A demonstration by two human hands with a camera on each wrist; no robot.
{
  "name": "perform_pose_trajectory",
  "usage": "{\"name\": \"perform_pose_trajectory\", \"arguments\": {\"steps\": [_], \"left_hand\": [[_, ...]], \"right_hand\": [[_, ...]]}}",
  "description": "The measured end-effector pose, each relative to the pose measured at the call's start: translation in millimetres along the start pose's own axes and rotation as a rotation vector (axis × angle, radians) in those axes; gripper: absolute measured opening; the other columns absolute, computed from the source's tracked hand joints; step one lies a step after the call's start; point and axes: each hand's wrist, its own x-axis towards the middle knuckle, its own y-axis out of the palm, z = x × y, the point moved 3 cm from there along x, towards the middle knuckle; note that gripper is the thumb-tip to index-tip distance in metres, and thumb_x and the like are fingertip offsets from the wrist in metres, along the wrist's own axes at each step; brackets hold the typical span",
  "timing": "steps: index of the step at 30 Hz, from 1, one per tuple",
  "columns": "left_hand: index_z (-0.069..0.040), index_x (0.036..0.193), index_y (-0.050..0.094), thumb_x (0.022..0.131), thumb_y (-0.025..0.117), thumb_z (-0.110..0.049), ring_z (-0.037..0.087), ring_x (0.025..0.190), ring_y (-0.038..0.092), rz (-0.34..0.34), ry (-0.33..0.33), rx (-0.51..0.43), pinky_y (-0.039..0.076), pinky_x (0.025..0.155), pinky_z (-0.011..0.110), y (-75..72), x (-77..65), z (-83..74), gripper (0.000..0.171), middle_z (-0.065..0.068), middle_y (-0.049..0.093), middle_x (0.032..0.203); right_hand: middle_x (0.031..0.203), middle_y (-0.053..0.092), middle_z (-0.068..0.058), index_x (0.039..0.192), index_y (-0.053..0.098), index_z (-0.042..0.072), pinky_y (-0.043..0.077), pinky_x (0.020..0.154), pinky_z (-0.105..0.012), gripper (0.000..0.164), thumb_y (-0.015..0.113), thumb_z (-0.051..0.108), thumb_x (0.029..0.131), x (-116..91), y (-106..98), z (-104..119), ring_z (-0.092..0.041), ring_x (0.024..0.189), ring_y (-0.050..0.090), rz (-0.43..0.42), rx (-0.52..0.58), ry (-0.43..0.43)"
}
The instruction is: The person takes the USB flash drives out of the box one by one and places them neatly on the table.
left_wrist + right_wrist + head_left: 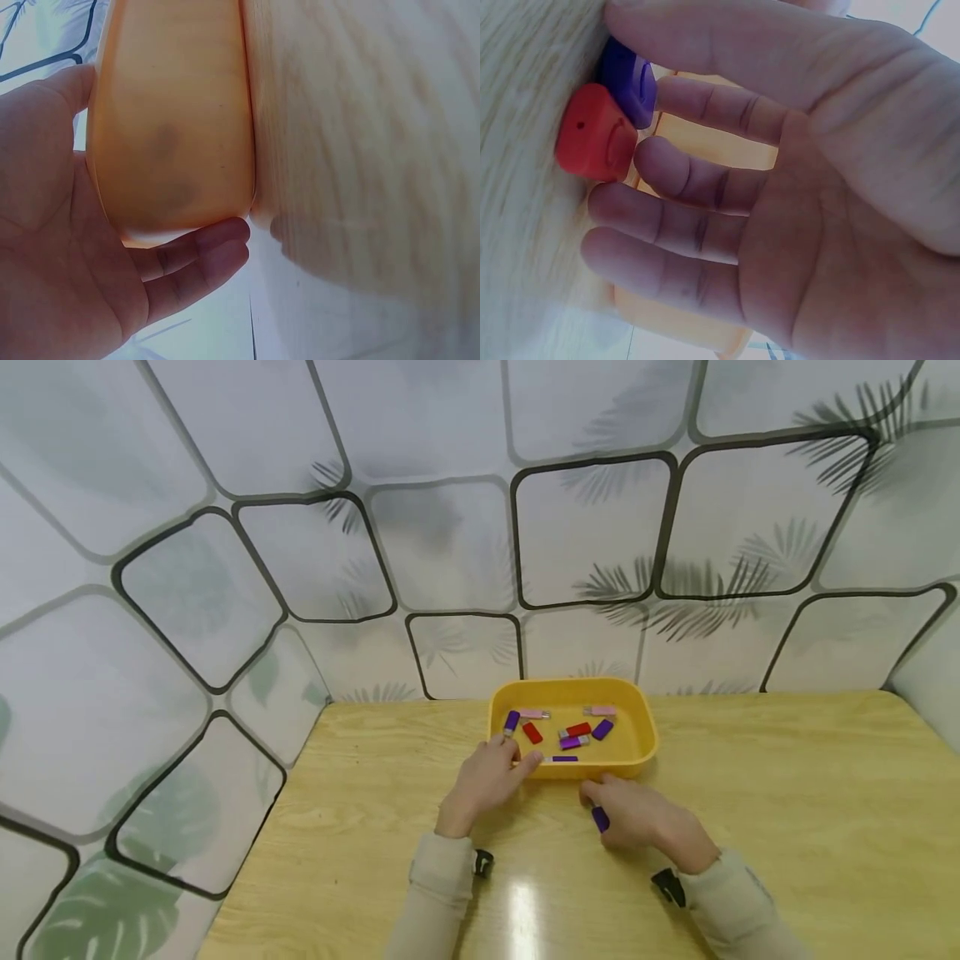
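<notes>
A yellow plastic tray stands on the table against the wall, with several USB sticks in it, such as a red one, a pink one and a purple one. At its front left corner, my left hand grips the tray; in the left wrist view the thumb lies at the rim and two fingers press the outer wall. Just in front of the tray, my right hand pinches a purple USB stick between thumb and index finger, low over the table. A red USB stick lies beside it, against the middle fingertip.
The wooden table extends to both sides and toward me. Behind it rises a wall covering with dark outlines and leaf prints. Black strap buckles hang by both wrists.
</notes>
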Motion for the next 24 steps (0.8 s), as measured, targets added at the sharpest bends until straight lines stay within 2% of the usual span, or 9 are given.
{"name": "perform_pose_trajectory", "arguments": {"steps": [13,24], "left_hand": [[-0.01,0.095,0.062,0.102,0.04,-0.058,0.02,0.078,0.049,-0.017,-0.005,0.006,0.041,0.062,0.031,-8.0,4.1,4.6,0.053,0.003,0.053,0.092],[-0.011,0.096,0.063,0.102,0.041,-0.058,0.019,0.08,0.051,0.002,-0.011,0.012,0.042,0.064,0.031,0.0,0.9,1.7,0.053,0.001,0.054,0.095]], "right_hand": [[0.1,0.05,-0.01,0.107,0.06,0.012,0.046,0.067,-0.038,0.04,0.076,-0.003,0.074,4.3,-9.5,3.8,-0.021,0.075,0.049,-0.015,-0.021,-0.02],[0.101,0.046,-0.012,0.105,0.058,0.01,0.045,0.064,-0.036,0.036,0.076,-0.003,0.076,0.0,-2.3,2.9,-0.021,0.071,0.049,-0.009,-0.004,0.011]]}}
